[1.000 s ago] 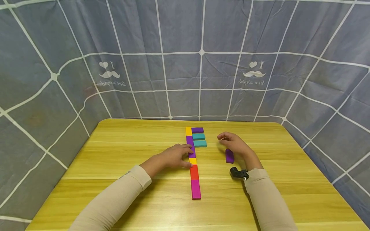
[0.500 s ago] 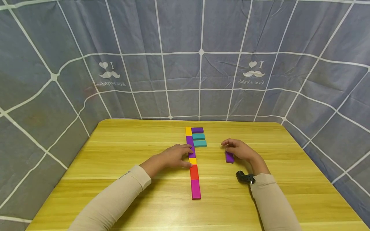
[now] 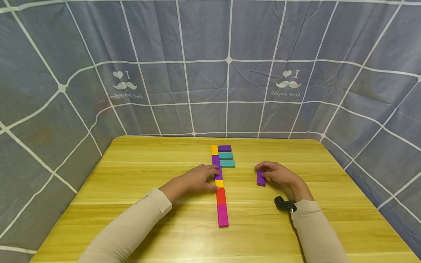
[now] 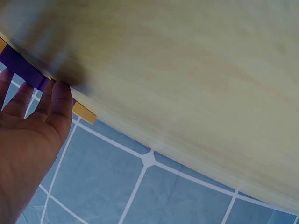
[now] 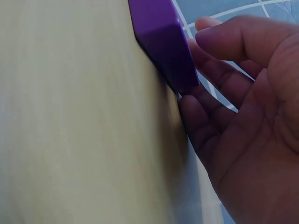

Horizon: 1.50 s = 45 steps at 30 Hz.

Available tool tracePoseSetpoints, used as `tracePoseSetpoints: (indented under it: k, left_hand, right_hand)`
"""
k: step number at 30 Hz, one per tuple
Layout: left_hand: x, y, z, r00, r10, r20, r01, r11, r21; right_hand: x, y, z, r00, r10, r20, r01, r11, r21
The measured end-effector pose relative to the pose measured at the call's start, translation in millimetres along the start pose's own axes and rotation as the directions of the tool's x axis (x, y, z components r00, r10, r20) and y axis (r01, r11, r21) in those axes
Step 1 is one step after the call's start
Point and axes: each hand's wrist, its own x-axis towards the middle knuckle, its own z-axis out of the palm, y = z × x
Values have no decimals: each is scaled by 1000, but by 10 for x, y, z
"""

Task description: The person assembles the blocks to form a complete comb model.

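Note:
On the wooden table, a line of flat blocks, yellow, purple, red and magenta, runs from far to near. My left hand rests along it from the left. Its fingertips touch the purple blocks, and its thumb is by the yellow and red blocks. To the right, my right hand has its fingers curled round a loose purple block. The thumb lies at that block's right side, the other fingers round its far end. In the right wrist view the same purple block stands beside the thumb and fingers.
Right of the line's far end lie two teal blocks and a dark purple block, set crosswise. A black device sits on my right wrist. A grey curtain with white lines stands behind the table.
My right hand has moved nearer and slightly right, down to the loose purple block, and its fingers have come round it. The left hand and the line of blocks have stayed in place.

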Motion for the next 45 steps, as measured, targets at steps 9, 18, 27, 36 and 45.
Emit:
tracePoseSetpoints:
  k: [9, 18, 27, 36, 45]
  left_hand:
    - [-6, 10, -9, 1000, -2, 4, 2, 1000, -4]
    - [-5, 12, -9, 1000, -4, 4, 4, 1000, 0]
    - [-5, 11, -8, 1000, -9, 7, 9, 1000, -4]
    - [-4, 5, -3, 1000, -11, 2, 11, 1000, -3]
    - [-9, 15, -12, 1000, -9, 2, 9, 1000, 2]
  right_hand:
    - [-30, 105, -70, 996, -53, 66, 53, 999, 1]
    - [-39, 112, -70, 995, -49, 89, 50, 999, -15]
    - [-34, 76, -25, 997, -21, 80, 22, 1000, -16]
    - [-28, 53, 8, 998, -18, 57, 21, 999, -47]
    - [-22, 38, 31, 998, -27, 62, 31, 997, -64]
